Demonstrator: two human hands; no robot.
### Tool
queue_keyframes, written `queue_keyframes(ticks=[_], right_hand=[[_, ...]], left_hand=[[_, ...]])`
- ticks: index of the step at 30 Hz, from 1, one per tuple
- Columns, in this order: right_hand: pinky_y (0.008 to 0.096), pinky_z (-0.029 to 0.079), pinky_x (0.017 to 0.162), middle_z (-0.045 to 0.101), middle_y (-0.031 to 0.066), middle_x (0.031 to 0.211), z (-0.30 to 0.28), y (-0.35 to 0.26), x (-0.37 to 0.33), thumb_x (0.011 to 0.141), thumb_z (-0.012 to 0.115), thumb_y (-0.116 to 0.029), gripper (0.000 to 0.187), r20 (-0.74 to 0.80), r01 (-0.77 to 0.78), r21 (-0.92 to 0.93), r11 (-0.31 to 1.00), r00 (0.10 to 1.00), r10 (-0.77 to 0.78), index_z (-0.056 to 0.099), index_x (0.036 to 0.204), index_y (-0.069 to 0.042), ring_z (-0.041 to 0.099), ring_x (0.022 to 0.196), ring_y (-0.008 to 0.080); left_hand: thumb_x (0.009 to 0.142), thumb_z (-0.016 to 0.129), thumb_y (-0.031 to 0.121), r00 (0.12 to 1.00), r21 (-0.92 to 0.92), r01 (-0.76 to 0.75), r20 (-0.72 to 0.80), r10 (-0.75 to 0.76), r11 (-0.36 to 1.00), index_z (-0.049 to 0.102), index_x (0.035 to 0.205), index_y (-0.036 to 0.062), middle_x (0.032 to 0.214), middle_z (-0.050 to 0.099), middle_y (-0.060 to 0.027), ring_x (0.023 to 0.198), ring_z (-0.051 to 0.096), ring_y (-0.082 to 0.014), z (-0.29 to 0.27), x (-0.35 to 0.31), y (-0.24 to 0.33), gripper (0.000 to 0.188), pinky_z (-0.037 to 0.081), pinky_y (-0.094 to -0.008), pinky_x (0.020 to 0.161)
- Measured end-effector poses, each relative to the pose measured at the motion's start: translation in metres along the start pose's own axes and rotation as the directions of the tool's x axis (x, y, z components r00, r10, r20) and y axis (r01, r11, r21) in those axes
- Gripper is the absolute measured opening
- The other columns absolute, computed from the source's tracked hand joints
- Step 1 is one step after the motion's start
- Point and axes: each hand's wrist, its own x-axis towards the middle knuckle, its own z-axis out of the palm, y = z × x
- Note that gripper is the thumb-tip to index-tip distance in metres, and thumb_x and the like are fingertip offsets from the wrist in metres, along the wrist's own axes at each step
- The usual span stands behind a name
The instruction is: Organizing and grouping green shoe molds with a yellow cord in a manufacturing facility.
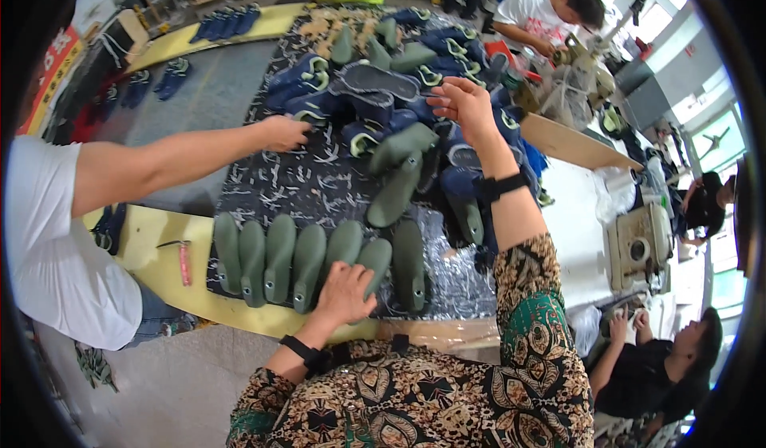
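Observation:
Several green shoe lasts (280, 248) lie side by side along the near edge of the dark table mat. My left hand (345, 292) is closed over the lower end of a last (375, 256) at the right of that row; its palm side is hidden. Another last (409, 256) lies just to the right. My right hand (467, 106) is raised above the pile of navy shoes (459, 45), its fingers apart and slightly bent, with nothing visible in them. Larger green lasts (397, 189) lie heaped between my hands, beside grey-soled shoe uppers (379, 81).
A co-worker's hand (286, 133) reaches in from the left beside the shoes. A red-handled hammer (185, 263) rests on the yellow table edge (152, 236). Navy shoes (172, 77) stand at the far left. At right are a cardboard sheet (578, 141) and a machine (641, 244).

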Motion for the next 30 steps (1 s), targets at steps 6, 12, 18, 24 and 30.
queue_keyframes(ticks=[6,12,18,24,30], right_hand=[[0.0212,0.047,0.051,0.062,0.0065,0.070,-0.085,0.001,-0.101,0.084,0.052,-0.014,0.018,-0.215,-0.030,-0.468,0.883,0.973,-0.080,0.060,0.085,0.003,0.060,0.060,0.0099],[0.0433,0.049,0.065,0.062,0.0185,0.073,-0.132,0.128,-0.200,0.075,0.064,-0.030,0.033,-0.013,0.005,-0.994,0.108,0.986,-0.166,0.055,0.083,0.001,0.060,0.072,0.0364],[0.0430,0.049,0.060,0.061,0.0187,0.070,-0.119,0.142,-0.196,0.069,0.067,-0.027,0.031,-0.027,-0.025,-1.000,0.017,0.990,-0.137,0.053,0.079,-0.001,0.061,0.065,0.0342],[0.0441,0.049,0.056,0.058,0.0231,0.058,-0.058,0.144,-0.270,0.070,0.065,-0.036,0.041,-0.045,-0.041,-0.985,0.170,0.999,-0.022,0.058,0.061,0.003,0.060,0.058,0.0382],[0.0444,0.049,0.057,0.059,0.0232,0.061,-0.058,0.136,-0.295,0.073,0.061,-0.037,0.042,-0.045,-0.076,-0.973,0.220,0.989,0.144,0.058,0.065,0.004,0.060,0.059,0.0380]], left_hand=[[0.068,0.059,0.025,1.000,-0.024,-0.029,0.007,0.029,0.999,0.056,0.098,0.0016,0.090,0.054,-0.0127,0.086,0.053,-0.0262,0.006,0.006,0.001,0.039,0.033,-0.0391,0.088],[0.067,0.061,0.024,1.000,-0.030,-0.016,-0.013,0.016,0.999,0.057,0.098,0.0021,0.091,0.054,-0.0126,0.086,0.054,-0.0268,0.008,0.001,0.006,0.039,0.033,-0.0392,0.088],[0.066,0.062,0.024,0.999,-0.031,-0.030,-0.032,0.029,0.999,0.057,0.099,0.0018,0.091,0.054,-0.0124,0.085,0.054,-0.0267,0.008,-0.001,0.005,0.040,0.034,-0.0389,0.088],[0.066,0.061,0.024,0.998,-0.007,-0.027,-0.050,0.027,1.000,0.057,0.098,0.0014,0.090,0.054,-0.0126,0.085,0.054,-0.0265,0.008,-0.001,0.005,0.040,0.034,-0.0384,0.087],[0.066,0.059,0.024,0.996,-0.002,-0.049,-0.073,0.049,0.999,0.057,0.098,0.0011,0.089,0.055,-0.0126,0.084,0.054,-0.0266,0.010,0.000,0.002,0.039,0.034,-0.0384,0.086]])
